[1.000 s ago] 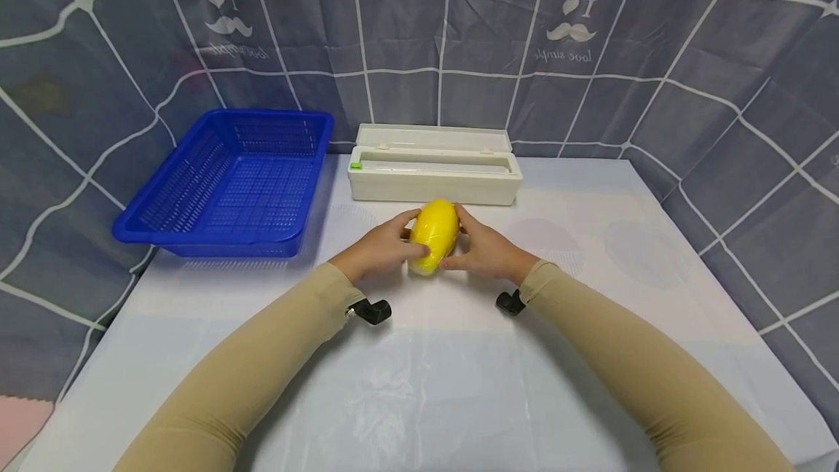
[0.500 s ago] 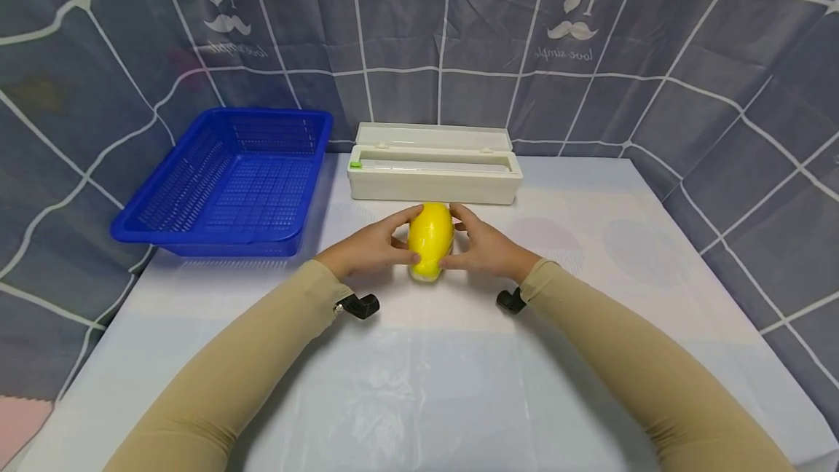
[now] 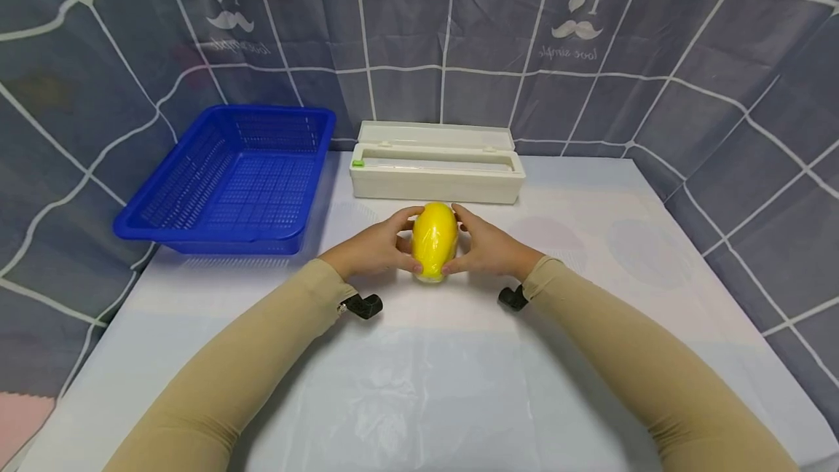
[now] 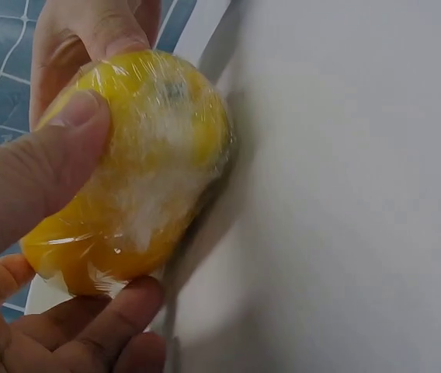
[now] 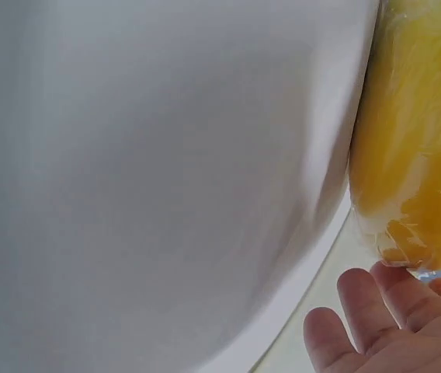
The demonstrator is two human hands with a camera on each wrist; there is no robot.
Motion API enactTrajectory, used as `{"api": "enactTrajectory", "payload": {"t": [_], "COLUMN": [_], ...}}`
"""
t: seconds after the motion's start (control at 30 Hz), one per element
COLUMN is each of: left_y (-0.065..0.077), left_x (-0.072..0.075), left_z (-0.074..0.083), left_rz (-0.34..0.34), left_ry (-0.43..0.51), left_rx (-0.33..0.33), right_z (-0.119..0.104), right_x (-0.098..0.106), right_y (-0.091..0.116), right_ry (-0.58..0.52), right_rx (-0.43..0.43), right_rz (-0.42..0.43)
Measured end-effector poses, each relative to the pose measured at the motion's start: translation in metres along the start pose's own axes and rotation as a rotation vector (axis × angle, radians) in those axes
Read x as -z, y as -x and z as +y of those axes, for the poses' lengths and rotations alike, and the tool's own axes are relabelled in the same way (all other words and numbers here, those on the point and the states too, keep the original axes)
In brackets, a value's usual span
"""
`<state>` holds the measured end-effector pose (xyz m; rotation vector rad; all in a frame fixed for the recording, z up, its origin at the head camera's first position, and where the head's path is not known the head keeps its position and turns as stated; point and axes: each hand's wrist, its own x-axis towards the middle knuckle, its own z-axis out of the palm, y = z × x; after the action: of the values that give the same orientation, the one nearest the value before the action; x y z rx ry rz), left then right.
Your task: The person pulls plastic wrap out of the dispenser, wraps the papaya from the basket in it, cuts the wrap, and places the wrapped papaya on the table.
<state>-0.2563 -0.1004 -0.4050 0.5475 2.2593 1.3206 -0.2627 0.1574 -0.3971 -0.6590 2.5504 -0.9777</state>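
Observation:
A smooth yellow oval fruit (image 3: 435, 241), wrapped in clear plastic film, rests on the white tabletop with its long axis pointing away from me. Crinkled film gathers at its near end in the left wrist view (image 4: 154, 155). My left hand (image 3: 376, 245) holds its left side, thumb on the near part and fingers around the far part. From the right, my right hand (image 3: 488, 245) holds it the same way. In the right wrist view a fingertip of that hand touches the fruit's far end (image 5: 407, 194). The fruit's underside is hidden.
Behind the fruit stands a long white cling film dispenser (image 3: 435, 186) with its lid (image 3: 435, 135) raised and a green slider (image 3: 357, 163) at its left. A blue plastic basket (image 3: 229, 248) stands at the back left. A grey checked curtain (image 3: 406, 28) encloses the table.
The fruit has turned from a slant to nearly straight ahead and come slightly nearer. My left hand has shifted slightly left around it; the right hand stays almost in place.

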Motion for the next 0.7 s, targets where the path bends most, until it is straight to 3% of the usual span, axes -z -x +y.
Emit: {"api": "enactTrajectory", "payload": {"t": [0.2,0.4,0.7], "left_y": [-0.002,-0.003,0.000], "left_x": [0.003,0.006,0.009], "left_z": [-0.004,-0.004,-0.006], "left_rz": [0.018,0.020,0.034], "left_ry": [-0.098,-0.209,-0.236], "left_rx": [0.019,0.025,0.037], "right_z": [-0.003,-0.004,0.000], "right_x": [0.003,0.007,0.008], "right_y": [-0.001,-0.013,-0.021], "right_ry": [0.005,0.109,-0.006], "right_rx": [0.013,0.021,0.007], "right_rz": [0.018,-0.031,-0.154]}}
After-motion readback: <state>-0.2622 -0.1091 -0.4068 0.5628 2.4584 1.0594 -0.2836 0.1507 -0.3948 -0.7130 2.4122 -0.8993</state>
